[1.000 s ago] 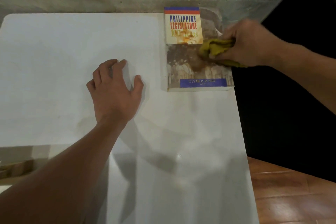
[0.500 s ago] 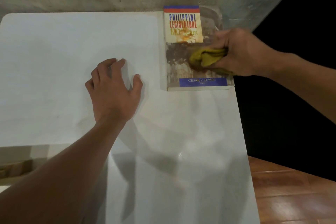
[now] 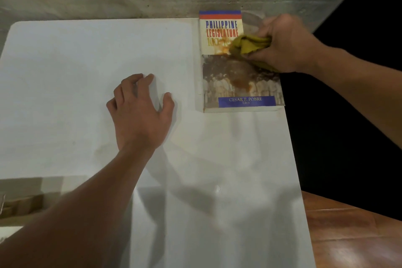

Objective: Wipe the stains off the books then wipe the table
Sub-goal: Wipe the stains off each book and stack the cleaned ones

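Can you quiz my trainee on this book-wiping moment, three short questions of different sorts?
1. True or false: the right hand grips the crumpled yellow-green cloth on the paperback book with the blue, red and cream cover.
2. Which does the left hand rest on? A) the book B) the white table C) the cloth
3. Fill in: a brown stain shows on the cover just above the ___ author band.

Key: 1 true; 2 B; 3 blue.
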### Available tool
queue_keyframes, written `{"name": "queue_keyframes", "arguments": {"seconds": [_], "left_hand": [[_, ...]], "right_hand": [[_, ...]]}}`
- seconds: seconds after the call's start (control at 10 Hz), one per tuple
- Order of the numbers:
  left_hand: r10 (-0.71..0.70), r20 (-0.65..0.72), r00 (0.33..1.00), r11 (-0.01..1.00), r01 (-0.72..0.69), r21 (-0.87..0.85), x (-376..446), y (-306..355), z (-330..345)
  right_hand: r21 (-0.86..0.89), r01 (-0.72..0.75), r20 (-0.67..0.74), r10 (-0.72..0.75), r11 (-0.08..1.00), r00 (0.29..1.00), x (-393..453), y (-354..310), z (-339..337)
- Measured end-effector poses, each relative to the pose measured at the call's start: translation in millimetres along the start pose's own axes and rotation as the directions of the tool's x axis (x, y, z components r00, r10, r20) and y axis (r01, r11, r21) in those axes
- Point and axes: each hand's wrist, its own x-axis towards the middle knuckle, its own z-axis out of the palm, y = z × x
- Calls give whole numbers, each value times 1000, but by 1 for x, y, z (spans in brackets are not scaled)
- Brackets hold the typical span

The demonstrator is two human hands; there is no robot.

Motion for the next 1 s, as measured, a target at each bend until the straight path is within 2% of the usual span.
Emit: {"name": "queue_keyframes", "arguments": {"seconds": [0.1,0.2,0.3,0.4,0.5,0.6,0.7,0.8,0.9,1.0], "left_hand": [[-2,8,1000,1000,2,9,1,0,0],[-3,6,1000,1000,3,2,1,0,-1],[0,11,1000,1000,0,0,1,-1,0],[2,15,1000,1000,-2,15,1,-1,0],[4,2,1000,1000,-4,2,0,-1,0],[3,6,1000,1000,-3,5,1,-2,0],[-2,14,1000,1000,2,10,1,-1,0],[-2,9,1000,1000,2,5,1,-2,0],[-4,14,1000,1000,4,4,1,-2,-1],[-8,16,1000,1000,8,3,1,-1,-1]], "right_hand": [[-55,-62,116,68,997,991,13,3,-7],[-203,-226,-12,229,953,973,29,9,-9],[-74,-20,169,32,997,985,21,-2,-7],[-78,-172,125,180,982,976,34,1,-12],[-106,-245,38,250,964,967,42,-2,-5],[-25,-37,253,42,999,967,30,-17,-6],[-70,-206,150,215,976,965,48,-7,-11],[-88,-223,60,229,971,972,58,-6,-2],[-82,-36,224,53,996,973,51,-15,-1],[-70,-211,113,218,975,969,61,-10,-5]]}}
